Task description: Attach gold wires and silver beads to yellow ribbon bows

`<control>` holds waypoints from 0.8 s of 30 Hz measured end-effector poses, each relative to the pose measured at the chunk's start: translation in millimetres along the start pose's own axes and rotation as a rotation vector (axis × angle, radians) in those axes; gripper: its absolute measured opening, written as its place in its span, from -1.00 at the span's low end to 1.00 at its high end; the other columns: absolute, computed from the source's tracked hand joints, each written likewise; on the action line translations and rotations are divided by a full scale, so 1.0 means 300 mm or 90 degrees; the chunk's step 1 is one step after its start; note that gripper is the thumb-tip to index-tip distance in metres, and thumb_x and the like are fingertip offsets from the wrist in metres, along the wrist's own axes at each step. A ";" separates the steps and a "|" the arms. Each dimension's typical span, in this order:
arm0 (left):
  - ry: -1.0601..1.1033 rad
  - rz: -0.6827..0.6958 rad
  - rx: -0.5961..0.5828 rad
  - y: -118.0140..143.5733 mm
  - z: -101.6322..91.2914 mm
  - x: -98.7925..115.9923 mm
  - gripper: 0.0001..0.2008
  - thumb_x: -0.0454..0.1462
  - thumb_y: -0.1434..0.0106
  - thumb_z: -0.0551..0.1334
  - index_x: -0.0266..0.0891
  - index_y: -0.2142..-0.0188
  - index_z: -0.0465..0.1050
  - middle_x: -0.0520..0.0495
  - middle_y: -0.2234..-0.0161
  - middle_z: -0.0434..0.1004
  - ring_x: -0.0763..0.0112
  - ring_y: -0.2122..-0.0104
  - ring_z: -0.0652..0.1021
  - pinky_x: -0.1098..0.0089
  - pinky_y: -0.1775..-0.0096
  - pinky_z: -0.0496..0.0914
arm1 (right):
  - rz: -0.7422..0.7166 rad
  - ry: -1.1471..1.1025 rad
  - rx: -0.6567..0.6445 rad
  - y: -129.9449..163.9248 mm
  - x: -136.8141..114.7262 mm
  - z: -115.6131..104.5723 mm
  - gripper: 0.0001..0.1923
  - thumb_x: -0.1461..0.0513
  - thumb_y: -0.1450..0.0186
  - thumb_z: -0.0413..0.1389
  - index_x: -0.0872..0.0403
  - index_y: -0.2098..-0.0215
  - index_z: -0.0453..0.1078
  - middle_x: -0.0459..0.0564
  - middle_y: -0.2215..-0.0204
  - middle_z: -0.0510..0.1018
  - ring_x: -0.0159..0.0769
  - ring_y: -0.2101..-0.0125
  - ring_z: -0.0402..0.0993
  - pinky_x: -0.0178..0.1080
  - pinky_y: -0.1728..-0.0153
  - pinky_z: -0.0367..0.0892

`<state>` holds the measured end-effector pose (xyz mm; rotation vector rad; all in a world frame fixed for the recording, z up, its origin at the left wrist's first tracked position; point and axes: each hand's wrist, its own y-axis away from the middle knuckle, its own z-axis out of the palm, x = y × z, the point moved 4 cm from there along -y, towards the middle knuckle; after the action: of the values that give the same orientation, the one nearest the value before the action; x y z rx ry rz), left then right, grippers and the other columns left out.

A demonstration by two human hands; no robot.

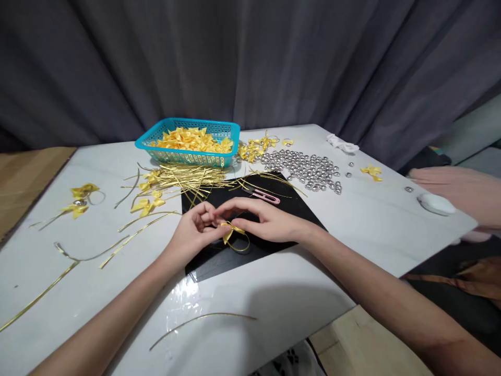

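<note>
Above a black mat (219, 263), my left hand (201, 224) and my right hand (262, 219) meet around a small yellow ribbon bow (227, 235). The thumbs of both hands press on the bow, with fingers closed behind it. A loop of thin gold cord (247, 245) hangs from it toward the mat. Parts of the bow are hidden by my fingers. Just beyond my right hand lies a pair of pink-handled snips (266, 197). Left of my left hand are loose yellow bows (146, 204) and gold twist ties (139, 235).
A blue basket (188, 153) full of yellow bows stands at the back, with a bundle of gold ties (191, 176) before it. Silver heart-shaped beads (309, 169) spread at the right back. A white dish (436, 203) sits near the right edge, beside a person's pink clothing (457, 193).
</note>
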<state>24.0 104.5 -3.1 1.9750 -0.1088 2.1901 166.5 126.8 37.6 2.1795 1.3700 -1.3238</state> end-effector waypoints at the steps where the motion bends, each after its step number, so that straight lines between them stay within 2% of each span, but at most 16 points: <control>1: -0.003 -0.001 -0.004 0.001 0.000 -0.001 -0.63 -0.35 0.08 0.40 -0.24 0.47 0.16 0.17 0.56 0.45 0.65 0.57 0.44 0.62 0.49 0.32 | -0.004 0.009 -0.008 0.001 -0.001 -0.004 -0.79 0.35 -0.30 -0.01 0.14 0.11 0.37 0.05 0.14 0.48 -0.37 0.10 0.39 -0.22 0.04 0.28; 3: -0.007 -0.002 -0.013 0.002 0.002 -0.003 -0.61 -0.37 0.10 0.41 -0.23 0.46 0.14 0.17 0.55 0.46 0.66 0.57 0.44 0.63 0.50 0.31 | -0.007 0.047 -0.013 0.002 -0.003 -0.016 -0.86 0.31 -0.29 0.05 0.16 0.22 0.41 0.03 0.27 0.51 -0.36 0.22 0.40 -0.23 0.13 0.30; 6: -0.020 -0.006 -0.026 0.003 0.008 -0.003 -0.62 -0.37 0.09 0.40 -0.24 0.46 0.15 0.17 0.55 0.46 0.67 0.59 0.43 0.63 0.51 0.31 | -0.003 0.066 -0.019 0.003 -0.008 -0.022 -0.88 0.30 -0.26 0.08 0.15 0.25 0.42 0.00 0.32 0.50 -0.39 0.30 0.37 -0.27 0.22 0.30; 8: -0.023 -0.006 -0.026 0.004 0.011 -0.001 -0.63 -0.36 0.09 0.40 -0.24 0.47 0.15 0.16 0.55 0.45 0.67 0.60 0.42 0.63 0.52 0.31 | 0.039 0.067 0.016 0.003 -0.001 -0.023 -0.87 0.27 -0.23 0.11 0.17 0.26 0.41 -0.02 0.34 0.49 -0.41 0.38 0.33 -0.32 0.32 0.28; 11: -0.020 -0.011 -0.017 0.006 0.014 0.001 -0.61 -0.36 0.10 0.40 -0.23 0.48 0.14 0.15 0.56 0.47 0.67 0.60 0.42 0.63 0.52 0.31 | 0.134 0.051 0.050 0.003 0.025 -0.013 -0.81 0.18 -0.16 0.19 0.18 0.39 0.42 -0.06 0.46 0.46 -0.45 0.47 0.25 -0.36 0.45 0.20; 19: -0.004 -0.016 0.019 0.001 0.006 -0.005 -0.61 -0.38 0.12 0.40 -0.24 0.49 0.15 0.13 0.55 0.51 0.65 0.59 0.46 0.63 0.51 0.33 | 0.292 -0.247 0.043 0.002 0.053 0.012 -0.83 0.19 -0.17 0.13 0.17 0.42 0.37 -0.14 0.53 0.37 -0.51 0.54 0.21 -0.41 0.53 0.11; 24: -0.003 -0.012 0.034 -0.003 0.005 -0.002 -0.64 -0.40 0.15 0.41 -0.25 0.52 0.18 0.12 0.55 0.52 0.63 0.58 0.48 0.63 0.50 0.35 | 0.366 -0.444 0.036 0.012 0.051 0.032 -0.78 0.13 -0.14 0.14 0.15 0.43 0.33 -0.23 0.64 0.18 -0.56 0.65 -0.01 -0.44 0.67 -0.06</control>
<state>25.6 105.0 -3.7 1.9998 -0.0327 2.1991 166.4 128.1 19.2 1.6718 0.4121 -1.6343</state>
